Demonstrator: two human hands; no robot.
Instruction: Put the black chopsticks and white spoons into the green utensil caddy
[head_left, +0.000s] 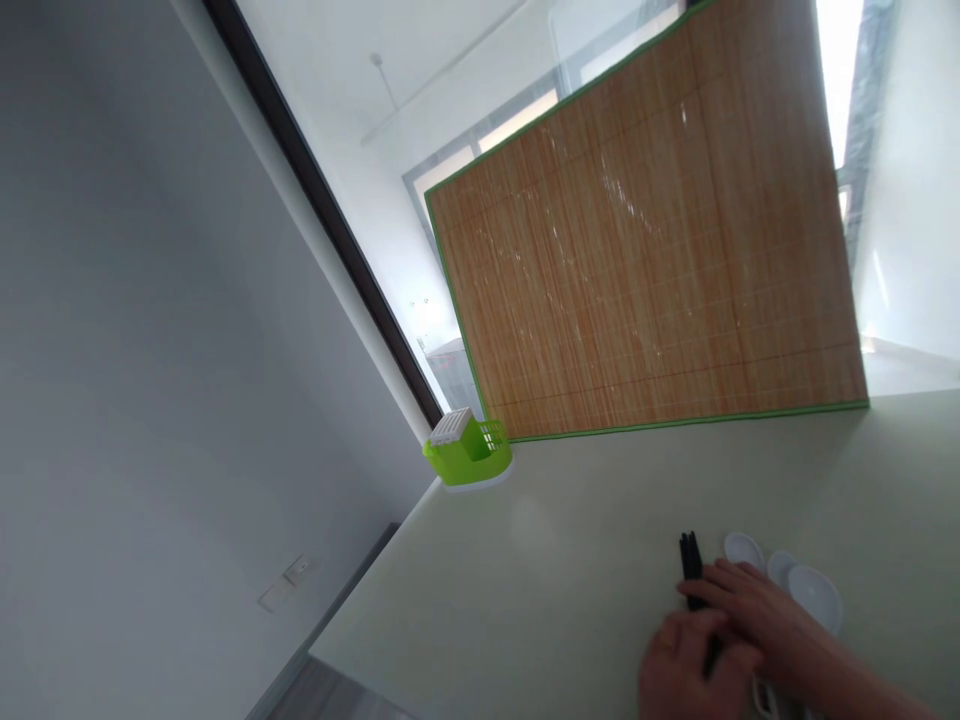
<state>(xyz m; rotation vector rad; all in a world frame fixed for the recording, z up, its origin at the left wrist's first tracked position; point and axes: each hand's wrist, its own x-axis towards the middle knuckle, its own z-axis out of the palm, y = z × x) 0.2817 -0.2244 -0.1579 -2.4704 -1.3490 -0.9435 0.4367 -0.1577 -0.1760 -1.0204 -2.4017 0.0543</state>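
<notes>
Several thin black sticks that look like chopsticks (691, 556) lie together on the pale table, their far ends pointing away from me. My left hand (694, 668), slightly blurred at the bottom edge, has its fingers curled around the dark near part of the bundle. Reaching in from the right, my right hand (739, 598) rests with stretched fingers across the sticks. Beside it are white rounded pieces resembling spoon bowls: a far one (743, 549), a small one (781, 567) and a larger one (817, 598), partly covered by my hand and forearm.
A bright green plastic basket (466, 460) with a white slatted part stands at the table's far left corner. Behind the table (540, 580), a bamboo mat (645, 230) with green edging hangs against glass. A grey wall (187, 350) with a socket (298, 570) rises at left.
</notes>
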